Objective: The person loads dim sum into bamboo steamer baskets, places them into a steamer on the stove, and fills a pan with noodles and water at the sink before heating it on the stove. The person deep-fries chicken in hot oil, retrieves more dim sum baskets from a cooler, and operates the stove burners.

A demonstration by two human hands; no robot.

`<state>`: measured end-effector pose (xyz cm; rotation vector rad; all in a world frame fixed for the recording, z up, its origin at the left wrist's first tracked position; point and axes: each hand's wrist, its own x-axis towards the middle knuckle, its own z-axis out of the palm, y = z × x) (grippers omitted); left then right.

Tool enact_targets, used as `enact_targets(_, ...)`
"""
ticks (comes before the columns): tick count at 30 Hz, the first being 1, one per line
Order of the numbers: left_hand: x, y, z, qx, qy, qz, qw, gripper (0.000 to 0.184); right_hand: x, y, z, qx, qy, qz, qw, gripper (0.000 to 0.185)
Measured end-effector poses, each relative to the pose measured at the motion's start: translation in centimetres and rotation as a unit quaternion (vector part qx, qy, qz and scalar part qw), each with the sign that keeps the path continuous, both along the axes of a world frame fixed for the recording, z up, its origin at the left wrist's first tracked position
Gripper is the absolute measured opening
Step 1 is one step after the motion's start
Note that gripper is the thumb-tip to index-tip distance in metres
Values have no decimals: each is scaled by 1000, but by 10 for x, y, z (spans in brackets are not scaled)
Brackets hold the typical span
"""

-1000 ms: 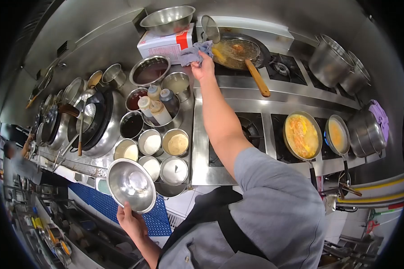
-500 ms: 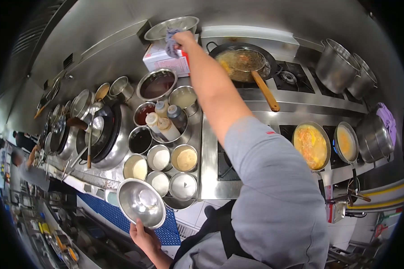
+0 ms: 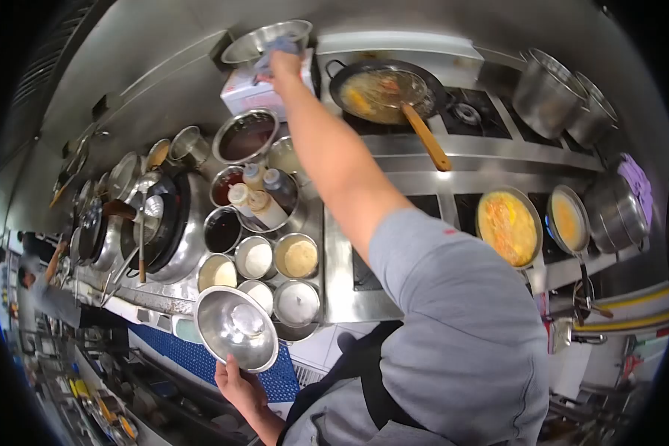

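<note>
Left hand [image 3: 241, 388] grasping rim of shiny round steel bowl [image 3: 230, 334], tilted, near cylindrical metal tubs [image 3: 297, 303]; right hand [image 3: 285, 67] clutching crumpled grey-blue cloth [image 3: 281, 46], overlapping wide metal basin [image 3: 239, 49] atop white cardboard box [image 3: 247, 98], can't tell if touching; dark round wok [image 3: 432, 80] right of box, smooth wooden handle [image 3: 426, 139] jutting over its edge; blue textured mat [image 3: 172, 351] on floor

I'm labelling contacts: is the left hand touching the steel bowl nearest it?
Touching. The head view shows the left hand gripping the steel bowl at its near edge, the thumb over the rim.
</note>
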<state>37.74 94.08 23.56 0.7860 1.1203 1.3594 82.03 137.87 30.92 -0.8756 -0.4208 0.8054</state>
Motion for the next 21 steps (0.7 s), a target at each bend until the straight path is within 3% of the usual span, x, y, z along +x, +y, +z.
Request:
enact_targets(1, 0, -1, 2, -5, 24, -12, 1000, 29, -6, -4, -11, -53, -102, -24, 993, 33)
enact_targets(3, 3, -5, 1, -23, 45, -24, 998, 31, -33, -95, -22, -164, -274, -12, 948, 34)
enact_targets(5, 12, 2, -2, -9, 29, -63, 998, 33, -52, -170, -73, -211, -388, -73, 894, 40)
enact_targets(6, 11, 6, -8, -7, 25, -101, 995, 34, -72, -241, -76, -161, -368, -46, 915, 38)
enact_targets(7, 20, 9, -5, 11, 14, -121, 992, 32, -80, -277, -109, -203, -370, -32, 906, 36)
enact_targets(8, 29, 11, -1, 11, 3, -135, 991, 32, -95, -324, -127, -259, -411, -51, 873, 37)
enact_targets(11, 46, 22, -2, 4, 18, -196, 980, 32, -130, -421, -208, -242, -510, -41, 825, 49)
enact_targets(12, 54, 25, -6, 8, 13, -202, 979, 31, -140, -442, -229, -255, -534, 35, 806, 54)
enact_targets(13, 59, 28, -8, 3, 13, -205, 979, 31, -146, -448, -266, -260, -532, 35, 805, 54)
enact_targets(15, 69, 33, -12, 7, 16, -248, 968, 30, -157, -451, -333, -287, -700, 154, 635, 68)
enact_targets(16, 73, 32, -16, -2, 18, -248, 969, 29, -161, -457, -326, -306, -767, 187, 532, 65)
enact_targets(17, 77, 28, -17, -2, 12, -250, 968, 29, -155, -462, -301, -309, -770, 185, 527, 65)
enact_targets(19, 79, 23, -15, 0, 24, -248, 968, 28, -134, -462, -224, -336, -720, 164, 584, 48)
enact_targets(20, 73, 23, -21, -28, 13, -257, 966, 31, -102, -460, -196, -329, -726, 121, 592, 30)
enact_targets(21, 72, 22, -24, -28, 12, -258, 966, 31, -68, -456, -174, -443, -635, 46, 631, 26)
